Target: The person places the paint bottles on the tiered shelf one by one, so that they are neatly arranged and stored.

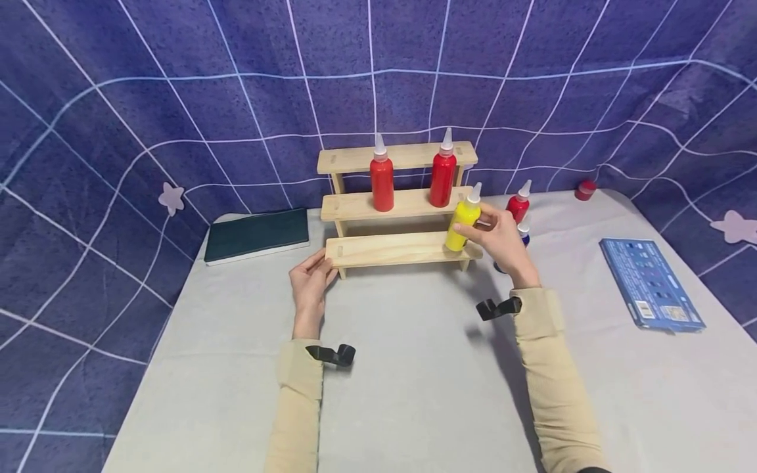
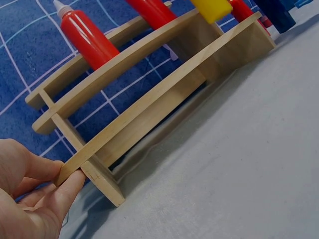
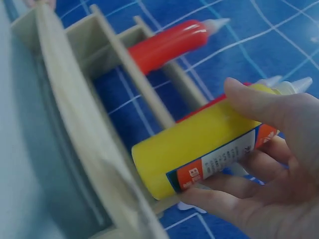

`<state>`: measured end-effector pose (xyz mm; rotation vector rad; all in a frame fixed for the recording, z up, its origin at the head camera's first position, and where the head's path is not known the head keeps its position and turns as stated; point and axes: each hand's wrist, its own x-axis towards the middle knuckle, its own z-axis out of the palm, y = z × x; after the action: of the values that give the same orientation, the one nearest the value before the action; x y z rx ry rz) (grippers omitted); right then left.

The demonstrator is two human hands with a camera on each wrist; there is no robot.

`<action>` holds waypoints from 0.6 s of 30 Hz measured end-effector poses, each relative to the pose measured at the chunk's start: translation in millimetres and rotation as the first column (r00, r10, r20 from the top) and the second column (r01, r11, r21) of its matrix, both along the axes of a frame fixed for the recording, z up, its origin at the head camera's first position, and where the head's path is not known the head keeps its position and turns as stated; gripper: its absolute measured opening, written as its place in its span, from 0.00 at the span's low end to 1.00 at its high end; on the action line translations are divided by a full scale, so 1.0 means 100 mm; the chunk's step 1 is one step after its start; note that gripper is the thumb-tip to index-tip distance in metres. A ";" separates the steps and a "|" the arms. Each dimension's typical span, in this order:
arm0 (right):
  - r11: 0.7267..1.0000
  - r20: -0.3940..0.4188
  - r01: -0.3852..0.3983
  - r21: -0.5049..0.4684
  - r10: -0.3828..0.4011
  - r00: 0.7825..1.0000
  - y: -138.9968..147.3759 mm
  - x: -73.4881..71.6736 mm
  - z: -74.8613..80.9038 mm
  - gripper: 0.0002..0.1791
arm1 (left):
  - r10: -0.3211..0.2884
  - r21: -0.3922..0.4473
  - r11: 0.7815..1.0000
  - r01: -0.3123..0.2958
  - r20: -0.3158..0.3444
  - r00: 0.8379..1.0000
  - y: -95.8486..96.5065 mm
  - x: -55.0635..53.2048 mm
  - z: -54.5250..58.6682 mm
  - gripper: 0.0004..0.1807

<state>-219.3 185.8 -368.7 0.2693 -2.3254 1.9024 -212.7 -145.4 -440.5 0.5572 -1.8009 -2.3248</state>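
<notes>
A three-step wooden rack [image 1: 390, 250] stands on the white-covered table. My left hand [image 1: 310, 286] pinches the left end of its lowest step, thumb and fingers on either side of the board in the left wrist view. In my right hand [image 1: 505, 243] is a yellow squeeze bottle [image 1: 461, 226] with a white nozzle, gripped by its side and slightly tilted. Its base is close over the right end of the lowest step [image 3: 84, 129]. Two red squeeze bottles, one left [image 1: 382, 185] and one right [image 1: 442, 180], stand upright on the middle step.
Beyond my right hand are another red bottle [image 1: 518, 207] and a blue bottle [image 1: 524, 238], mostly hidden. A small red tub [image 1: 585, 190] sits at the back right. A blue box [image 1: 650, 282] lies at the right, a dark green book [image 1: 257, 234] at the left. Blue gridded cloth [image 1: 236, 105] hangs behind.
</notes>
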 end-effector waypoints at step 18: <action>0.995 0.055 0.066 0.079 -0.070 0.996 -0.19 0.00 0.04 0.22 | -0.012 -0.006 1.000 0.012 0.010 1.000 0.00 0.00 0.01 0.21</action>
<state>-219.2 166.8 -365.1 0.1423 -2.4158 1.8155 -213.0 -145.3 -439.2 0.5588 -1.8197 -2.3280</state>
